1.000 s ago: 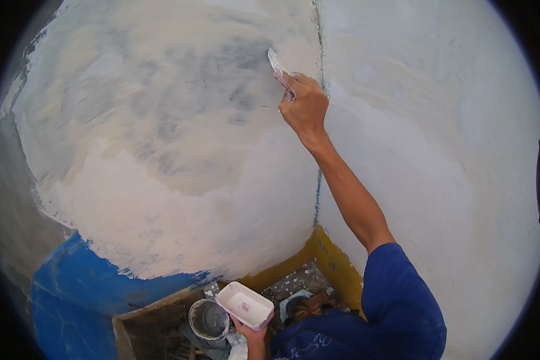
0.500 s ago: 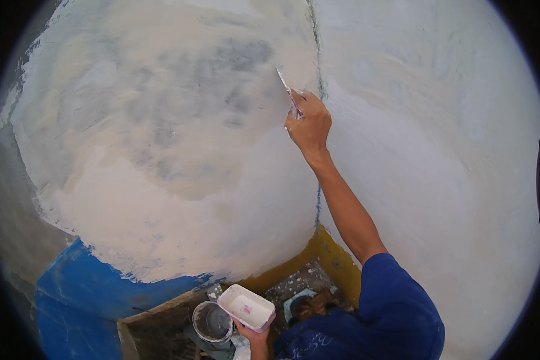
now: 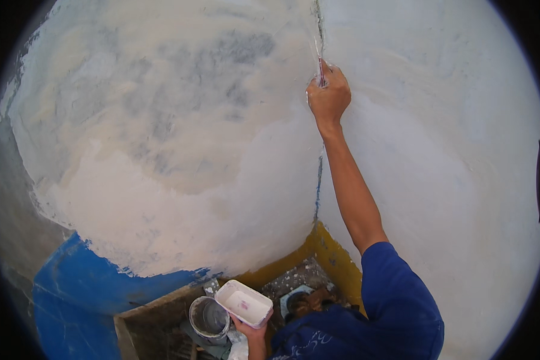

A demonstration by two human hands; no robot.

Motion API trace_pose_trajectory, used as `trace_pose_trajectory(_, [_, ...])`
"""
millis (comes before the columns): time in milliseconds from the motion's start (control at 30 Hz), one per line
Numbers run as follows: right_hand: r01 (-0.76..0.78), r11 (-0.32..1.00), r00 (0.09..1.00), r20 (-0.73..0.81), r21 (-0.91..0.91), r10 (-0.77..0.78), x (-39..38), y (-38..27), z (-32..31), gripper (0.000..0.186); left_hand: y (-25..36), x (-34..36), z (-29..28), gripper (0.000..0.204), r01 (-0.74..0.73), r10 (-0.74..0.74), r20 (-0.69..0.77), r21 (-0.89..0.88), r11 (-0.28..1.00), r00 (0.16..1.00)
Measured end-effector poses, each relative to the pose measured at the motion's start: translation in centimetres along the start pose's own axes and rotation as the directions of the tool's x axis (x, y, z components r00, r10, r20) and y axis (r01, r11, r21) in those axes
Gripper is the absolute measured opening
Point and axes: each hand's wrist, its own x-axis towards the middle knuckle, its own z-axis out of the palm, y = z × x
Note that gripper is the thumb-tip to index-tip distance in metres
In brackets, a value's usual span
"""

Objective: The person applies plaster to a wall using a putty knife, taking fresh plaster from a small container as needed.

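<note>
High against the wall corner, my right hand (image 3: 330, 99) is closed round the handle of a putty knife (image 3: 319, 60), seen nearly edge-on. Its thin blade points up along the dark crack (image 3: 320, 24) where two walls meet. Whether the blade touches the wall, I cannot tell. White filler smears the fingers. Low down, my left hand (image 3: 251, 331) grips a white rectangular plastic tub (image 3: 230, 293) from below and the side. A thin pale coat with a pinkish patch shows inside the tub. Pale filler covers most of the left wall (image 3: 162, 150), with grey patches showing through.
A bucket (image 3: 197, 315) with grey residue stands beside the tub. Below are a wooden-edged box (image 3: 123, 336), a speckled floor patch (image 3: 306, 273) and a yellow wall base (image 3: 336, 258). Blue paint (image 3: 78, 294) shows at lower left. The right wall (image 3: 426, 180) is whitish.
My right hand has moved the putty knife right and up, from the left wall to the corner crack, and the blade has turned more upright. My left hand still holds the tub.
</note>
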Motion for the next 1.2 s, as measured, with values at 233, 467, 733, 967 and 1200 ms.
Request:
trace_pose_trajectory(233, [0.132, 0.989, 0.988, 0.068, 0.073, -0.137, -1.2, -2.7, 0.2, 0.042, -0.3, -0.7, 1.7, 0.062, -0.014, 0.014, 0.085, 0.002, 1.000, 0.996])
trace_pose_trajectory(467, [0.084, 0.993, 0.996, -0.006, -0.088, -0.085, 0.6, -2.2, 1.0, 0.041, -0.5, 1.0, -0.5, 0.070, 0.044, -0.039, 0.069, -0.077, 0.996, 0.997])
trace_pose_trajectory(733, [0.197, 0.944, 0.980, -0.026, 0.266, -0.198, -1.6, -3.1, -1.2, 0.035, -0.9, 0.4, 1.3, 0.066, 0.020, -0.020, 0.061, 0.008, 1.000, 0.998])
trace_pose_trajectory(967, [0.203, 0.979, 0.979, 0.023, 0.030, -0.204, -0.9, -0.1, 0.2, 0.040, -0.8, 0.3, 1.6, 0.064, -0.007, 0.007, 0.091, -0.006, 1.000, 0.996])
trace_pose_trajectory(1200, [0.181, 0.955, 0.956, 0.183, 0.237, -0.227, -8.1, -1.0, -2.2, 0.040, -0.7, -0.5, 1.9, 0.062, 0.012, -0.012, 0.084, 0.001, 1.000, 0.996])
